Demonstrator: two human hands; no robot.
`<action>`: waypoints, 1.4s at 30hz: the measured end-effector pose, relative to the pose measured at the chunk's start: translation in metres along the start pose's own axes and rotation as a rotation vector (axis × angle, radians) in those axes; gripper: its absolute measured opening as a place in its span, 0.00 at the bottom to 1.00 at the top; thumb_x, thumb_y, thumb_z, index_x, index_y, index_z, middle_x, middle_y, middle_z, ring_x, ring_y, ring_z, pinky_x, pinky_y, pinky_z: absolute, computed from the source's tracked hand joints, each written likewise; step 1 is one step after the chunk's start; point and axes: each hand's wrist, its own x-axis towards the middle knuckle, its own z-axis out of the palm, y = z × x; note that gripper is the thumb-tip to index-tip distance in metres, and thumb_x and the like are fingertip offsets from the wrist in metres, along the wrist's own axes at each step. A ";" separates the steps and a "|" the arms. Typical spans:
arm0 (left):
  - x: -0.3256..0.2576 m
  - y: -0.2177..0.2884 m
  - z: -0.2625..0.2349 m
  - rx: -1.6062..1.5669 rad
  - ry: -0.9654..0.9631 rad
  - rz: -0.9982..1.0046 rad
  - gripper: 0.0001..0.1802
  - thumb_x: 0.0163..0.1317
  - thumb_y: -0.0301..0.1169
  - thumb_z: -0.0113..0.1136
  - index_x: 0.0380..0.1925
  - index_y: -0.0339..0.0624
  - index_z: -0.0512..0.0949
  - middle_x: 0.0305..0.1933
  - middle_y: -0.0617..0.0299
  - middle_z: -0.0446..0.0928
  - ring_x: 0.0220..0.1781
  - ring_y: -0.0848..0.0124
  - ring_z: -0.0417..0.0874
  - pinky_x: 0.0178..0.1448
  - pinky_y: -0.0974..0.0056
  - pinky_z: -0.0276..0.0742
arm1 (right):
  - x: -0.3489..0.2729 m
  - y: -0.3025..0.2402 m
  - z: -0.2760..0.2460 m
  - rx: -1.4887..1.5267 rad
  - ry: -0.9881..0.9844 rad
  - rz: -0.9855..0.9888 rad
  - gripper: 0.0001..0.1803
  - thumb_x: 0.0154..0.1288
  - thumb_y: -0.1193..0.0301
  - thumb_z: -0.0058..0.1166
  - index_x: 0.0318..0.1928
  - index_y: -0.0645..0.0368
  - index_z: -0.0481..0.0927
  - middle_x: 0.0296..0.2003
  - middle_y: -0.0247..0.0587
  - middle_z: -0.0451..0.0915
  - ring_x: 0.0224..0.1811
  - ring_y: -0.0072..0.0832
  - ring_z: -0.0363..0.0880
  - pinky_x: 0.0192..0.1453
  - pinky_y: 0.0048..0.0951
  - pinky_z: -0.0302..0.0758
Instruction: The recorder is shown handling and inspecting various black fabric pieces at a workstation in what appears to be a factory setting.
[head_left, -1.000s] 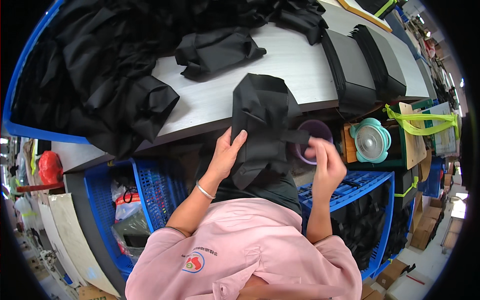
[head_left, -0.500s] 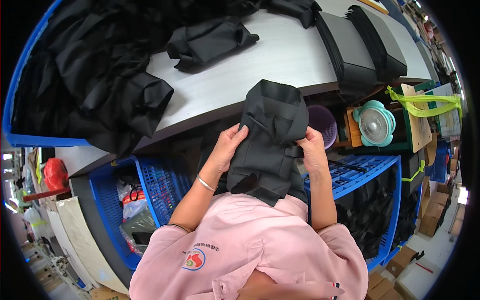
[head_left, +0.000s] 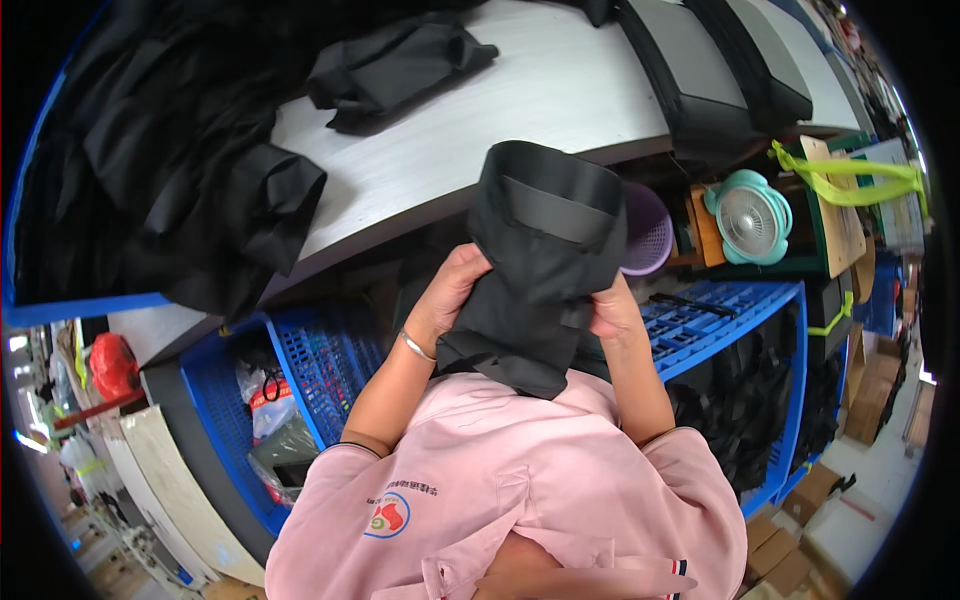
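Observation:
Between my two hands is a black fabric bag (head_left: 535,260), held up in front of my lap just off the table's near edge. Its wide mouth gapes at the far end and shows a greyer band of cloth inside. My left hand (head_left: 455,290) pinches its left side, fingers partly behind the cloth. On the opposite side my right hand (head_left: 613,308) is closed on the fabric, its fingertips hidden by it. The lower end of the bag sags in folds towards my shirt.
A grey table (head_left: 400,175) carries a folded black piece (head_left: 400,75), a black fabric heap (head_left: 180,160) at left and flat stacks (head_left: 690,80) at right. Blue crates (head_left: 320,370) flank me. A purple basket (head_left: 648,230) and small teal fan (head_left: 750,220) stand right.
The bag's mouth has opened wider and rounder and now tips more towards me. Both hands still hold its sides; the right has shifted slightly lower. The view has turned a little.

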 end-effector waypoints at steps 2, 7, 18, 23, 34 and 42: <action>-0.002 0.002 0.004 0.194 0.176 0.077 0.16 0.72 0.34 0.58 0.52 0.32 0.80 0.50 0.59 0.84 0.51 0.70 0.85 0.58 0.65 0.81 | 0.004 0.001 0.002 -0.053 0.068 -0.143 0.26 0.62 0.78 0.65 0.61 0.64 0.76 0.53 0.35 0.83 0.52 0.27 0.82 0.56 0.32 0.80; -0.010 -0.004 0.003 0.631 0.283 0.186 0.19 0.65 0.26 0.67 0.54 0.31 0.77 0.51 0.61 0.83 0.51 0.74 0.82 0.58 0.67 0.77 | -0.003 -0.002 0.016 -1.256 0.340 -0.428 0.17 0.59 0.80 0.54 0.50 0.66 0.81 0.43 0.56 0.84 0.44 0.39 0.86 0.50 0.33 0.79; 0.016 -0.023 0.026 0.585 0.051 0.065 0.31 0.70 0.30 0.61 0.71 0.35 0.65 0.68 0.49 0.73 0.62 0.66 0.80 0.57 0.63 0.81 | -0.073 -0.022 -0.103 -0.431 0.578 -0.512 0.19 0.57 0.78 0.68 0.50 0.64 0.82 0.46 0.35 0.85 0.45 0.22 0.82 0.53 0.27 0.78; 0.024 -0.028 0.031 0.663 0.143 0.039 0.29 0.72 0.34 0.60 0.69 0.35 0.67 0.67 0.49 0.74 0.62 0.65 0.80 0.57 0.64 0.82 | -0.228 -0.068 -0.235 -0.551 0.920 -0.515 0.22 0.55 0.79 0.62 0.53 0.63 0.81 0.49 0.36 0.83 0.50 0.26 0.81 0.57 0.29 0.75; 0.019 -0.044 0.016 0.664 0.160 -0.079 0.24 0.72 0.33 0.60 0.65 0.36 0.73 0.64 0.54 0.77 0.60 0.69 0.81 0.57 0.66 0.79 | -0.208 0.067 -0.411 -1.547 1.401 -0.232 0.51 0.60 0.74 0.63 0.79 0.41 0.50 0.79 0.50 0.43 0.79 0.57 0.47 0.66 0.79 0.59; 0.016 -0.046 0.022 0.700 0.149 -0.102 0.22 0.72 0.32 0.60 0.63 0.36 0.74 0.62 0.55 0.78 0.59 0.69 0.81 0.57 0.66 0.79 | -0.164 0.090 -0.417 -1.389 1.330 0.681 0.47 0.67 0.72 0.55 0.79 0.27 0.47 0.81 0.43 0.31 0.83 0.50 0.31 0.67 0.77 0.58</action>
